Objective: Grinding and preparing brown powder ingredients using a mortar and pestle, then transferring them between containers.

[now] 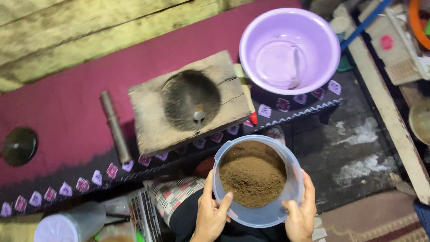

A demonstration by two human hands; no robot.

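Observation:
A clear plastic tub (293, 187) full of brown powder (253, 177) is held over my lap. My left hand (210, 213) grips its near-left rim, thumb hooked inside. My right hand (302, 213) clasps the near-right side. Beyond it a square wooden mortar block (148, 114) with a round dark hollow holds a metal spoon (198, 117). A lilac plastic basin (322, 33) with a second spoon (295, 67) inside stands at the upper right.
A metal pestle rod (114, 126) lies left of the block on a maroon patterned cloth (67, 107). A dark round lid (19, 146) sits far left. A capped plastic bottle (69, 224) and wire rack (143, 215) are at lower left. Wooden planks run along the right.

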